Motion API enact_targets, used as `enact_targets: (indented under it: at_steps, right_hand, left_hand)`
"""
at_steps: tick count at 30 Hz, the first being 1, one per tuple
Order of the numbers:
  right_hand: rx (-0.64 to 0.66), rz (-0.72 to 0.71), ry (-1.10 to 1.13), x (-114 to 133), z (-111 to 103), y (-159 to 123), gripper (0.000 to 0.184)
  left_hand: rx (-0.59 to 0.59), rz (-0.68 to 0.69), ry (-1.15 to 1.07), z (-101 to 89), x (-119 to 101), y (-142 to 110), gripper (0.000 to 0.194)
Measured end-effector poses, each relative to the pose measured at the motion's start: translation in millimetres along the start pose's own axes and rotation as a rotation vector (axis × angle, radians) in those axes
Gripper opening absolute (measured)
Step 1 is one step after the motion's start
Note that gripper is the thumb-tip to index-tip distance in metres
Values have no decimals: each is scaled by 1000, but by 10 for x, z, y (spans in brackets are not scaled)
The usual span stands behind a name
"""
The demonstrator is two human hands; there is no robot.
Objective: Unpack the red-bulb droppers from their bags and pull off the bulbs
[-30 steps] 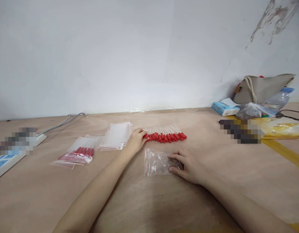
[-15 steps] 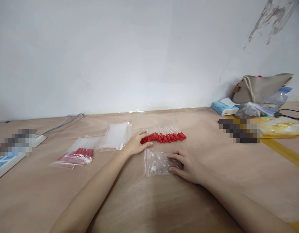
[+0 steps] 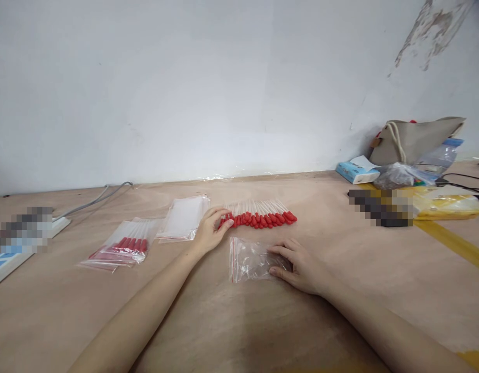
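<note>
Drawing its thumb in, the left hand (image 3: 211,231) has narrowed its hold to the left end of the red-tipped sticks (image 3: 263,220), seemingly singling out a few.
Its grip looks pinched on them, beyond the clear bag (image 3: 247,262) on the counter (image 3: 208,321); the right hand (image 3: 301,267) lies loosely open, touching the bag.
</note>
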State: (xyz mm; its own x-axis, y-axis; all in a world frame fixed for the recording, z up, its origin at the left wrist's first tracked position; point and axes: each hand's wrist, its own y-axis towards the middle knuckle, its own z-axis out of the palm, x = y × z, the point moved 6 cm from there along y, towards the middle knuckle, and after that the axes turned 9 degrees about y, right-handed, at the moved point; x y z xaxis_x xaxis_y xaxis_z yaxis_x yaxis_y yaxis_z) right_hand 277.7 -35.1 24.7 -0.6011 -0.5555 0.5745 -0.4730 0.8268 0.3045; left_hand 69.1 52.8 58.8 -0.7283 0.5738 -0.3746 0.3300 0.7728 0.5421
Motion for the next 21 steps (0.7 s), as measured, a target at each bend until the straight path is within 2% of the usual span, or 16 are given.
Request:
enact_targets:
  at_steps: [1, 3, 7, 9, 12, 15, 18, 21]
  right_hand:
    - [-7, -14, -20, 18, -8, 4, 37]
    - [-17, -32, -62, 61, -17, 15, 34]
    - [36, -51, -121, 138, 37, 34, 41]
    - [99, -80, -142, 157, 104, 28, 49]
    - [189, -110, -178, 131, 196, 1, 55]
    - [226, -111, -203, 68, 235, -16, 58]
    - [244, -94, -204, 21, 248, -11, 59]
    - [268, -74, -196, 22, 249, -1, 57]
  left_hand:
    - [-25, -15, -4, -62, -50, -65, 26]
    - [43, 20, -4, -123, -211, -226, 27]
    - [418, 229, 97, -37, -545, -609, 40]
    - [561, 307, 157, 28, -595, -754, 49]
    - [686, 344, 219, 94, -547, -856, 54]
    - [730, 335, 231, 94, -491, -872, 55]
    - [726, 315, 201, 74, -496, -847, 54]
    - [608, 208, 132, 83, -511, -717, 41]
